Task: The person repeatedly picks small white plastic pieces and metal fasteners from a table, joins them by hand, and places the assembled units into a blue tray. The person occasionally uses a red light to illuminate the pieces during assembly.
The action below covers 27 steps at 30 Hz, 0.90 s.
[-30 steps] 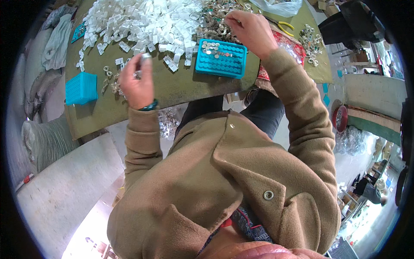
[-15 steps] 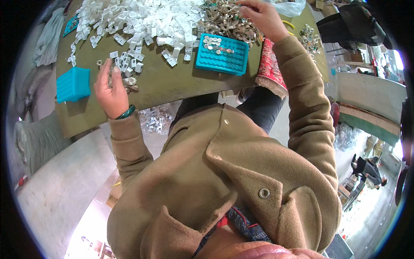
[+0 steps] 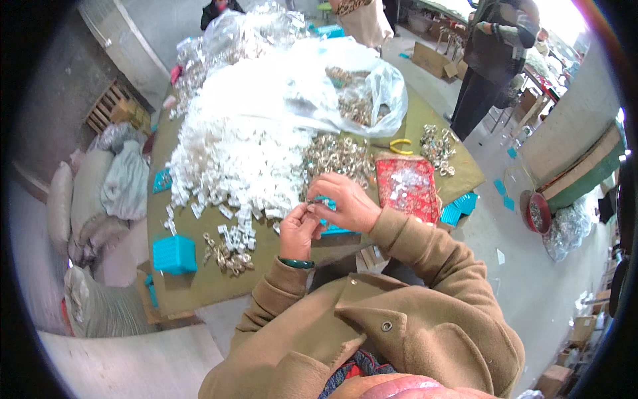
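Observation:
My left hand [image 3: 298,231] and my right hand [image 3: 347,203] meet at the table's near edge, fingertips pinched together. Something small and dark is between them, too small to make out. Under the hands lies a teal ridged tray [image 3: 337,230], mostly hidden by them. Left of my left hand, several small white rectangular pieces [image 3: 238,236] lie beside a little heap of shiny metal pieces [image 3: 229,258]. Beyond the hands spreads a large heap of white pieces [image 3: 232,163], with a pile of silvery metal pieces [image 3: 337,158] to its right.
A teal stack of trays [image 3: 174,255] stands at the table's left. To the right are a red patterned cloth [image 3: 407,189] with clear bits on it, yellow-handled pliers [image 3: 401,145] and another metal pile [image 3: 438,149]. A clear plastic bag [image 3: 392,100] sits behind. A person [image 3: 495,53] stands beyond.
The view has tilted up, showing more of the table and room. My right hand has left the metal pile and my left hand has moved right; they now meet over the tray.

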### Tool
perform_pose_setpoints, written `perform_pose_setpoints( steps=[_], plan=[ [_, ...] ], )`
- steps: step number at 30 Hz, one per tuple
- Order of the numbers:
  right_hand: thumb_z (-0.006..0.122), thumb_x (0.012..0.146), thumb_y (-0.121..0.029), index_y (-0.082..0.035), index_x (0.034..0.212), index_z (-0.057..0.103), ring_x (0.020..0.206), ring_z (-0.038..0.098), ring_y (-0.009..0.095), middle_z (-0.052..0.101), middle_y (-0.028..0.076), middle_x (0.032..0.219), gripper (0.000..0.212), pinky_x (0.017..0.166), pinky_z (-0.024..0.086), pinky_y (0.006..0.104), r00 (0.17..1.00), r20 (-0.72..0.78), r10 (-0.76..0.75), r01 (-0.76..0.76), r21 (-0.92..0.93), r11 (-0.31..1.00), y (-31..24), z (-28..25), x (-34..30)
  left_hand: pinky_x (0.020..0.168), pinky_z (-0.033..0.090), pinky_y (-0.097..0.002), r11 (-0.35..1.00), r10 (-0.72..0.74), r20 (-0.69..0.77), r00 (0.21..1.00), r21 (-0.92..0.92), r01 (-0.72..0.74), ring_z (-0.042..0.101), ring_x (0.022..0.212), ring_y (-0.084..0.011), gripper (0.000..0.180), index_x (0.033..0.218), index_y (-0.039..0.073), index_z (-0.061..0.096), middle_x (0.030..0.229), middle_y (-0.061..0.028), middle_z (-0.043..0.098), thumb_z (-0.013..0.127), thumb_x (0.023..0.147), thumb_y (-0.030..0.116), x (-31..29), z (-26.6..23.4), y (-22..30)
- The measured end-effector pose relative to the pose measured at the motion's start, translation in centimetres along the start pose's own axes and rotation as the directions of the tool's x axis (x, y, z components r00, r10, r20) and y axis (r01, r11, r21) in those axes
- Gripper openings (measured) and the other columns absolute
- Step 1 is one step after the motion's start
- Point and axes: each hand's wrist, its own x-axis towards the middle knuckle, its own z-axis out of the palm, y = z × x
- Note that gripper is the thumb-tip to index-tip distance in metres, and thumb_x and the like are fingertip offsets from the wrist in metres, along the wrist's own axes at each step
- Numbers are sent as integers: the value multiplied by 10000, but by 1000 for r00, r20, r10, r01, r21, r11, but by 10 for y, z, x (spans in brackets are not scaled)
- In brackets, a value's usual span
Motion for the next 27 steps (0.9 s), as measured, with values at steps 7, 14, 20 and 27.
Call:
perform_pose_setpoints(
  steps=[7, 14, 20, 27],
  plan=[
    [716, 821, -125, -26, 1010, 604, 782, 578, 108, 617, 31, 851, 241, 710, 484, 265, 870, -23, 493, -406, 534, 741, -1, 2, -38, 476, 369, -185, 986, -75, -10, 997, -150, 72, 484, 574, -45, 61, 968, 76, 613, 689, 38, 534, 621, 917, 109, -2, 18, -10],
    [647, 899, -75, 4, 1097, 652, 877, 598, 68, 670, 9, 942, 213, 777, 504, 247, 900, 95, 426, -335, 776, 535, 3, -26, -74, 418, 348, -195, 855, -286, 239, 928, -374, 360, 435, 519, -46, 50, 948, 112, 570, 641, 65, 493, 561, 912, 78, -5, 37, 0],
    [676, 845, -79, -11, 1026, 676, 773, 657, 139, 691, 85, 869, 193, 700, 529, 277, 946, -88, 311, -287, 213, 934, -1, -46, -94, 388, 322, -202, 843, -403, 207, 892, -296, 450, 367, 428, -54, 53, 932, 122, 567, 562, 57, 421, 558, 911, 74, -9, 46, -10],
    [676, 863, -108, -13, 879, 629, 689, 571, 71, 610, 6, 750, 107, 595, 470, 243, 753, -54, 655, -479, 637, 604, -7, -9, -95, 439, 347, -204, 991, 24, -4, 1000, 131, -23, 452, 490, -51, 24, 886, 79, 601, 622, 25, 531, 596, 905, 64, -14, 50, -29]
  ],
)
